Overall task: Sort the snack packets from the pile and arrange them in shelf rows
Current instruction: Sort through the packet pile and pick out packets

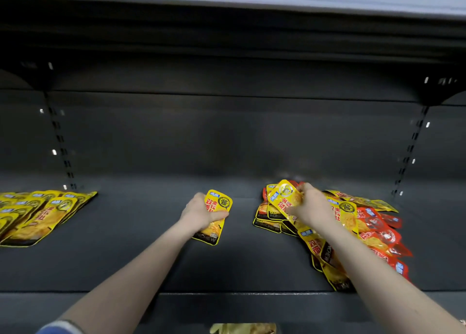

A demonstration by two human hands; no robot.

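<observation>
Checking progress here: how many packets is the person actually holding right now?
2. One yellow packet in the left hand at mid-shelf; another yellow one gripped by the right hand above the pile. More could hide behind either.

The shelf (141, 233) is dark, matt-coated metal with a smooth deck, and the slotted uprights (60, 142) behind it have the same finish. The yellow packets (37, 212) at the left end of the shelf, and the yellow and red pile (373, 222) at its right end, are glossy, crinkled plastic film. The packet (215, 215) gripped by the left hand (201, 214) and the packet (285, 200) pinched by the right hand (311, 204) show bright reflections on the same film.
</observation>
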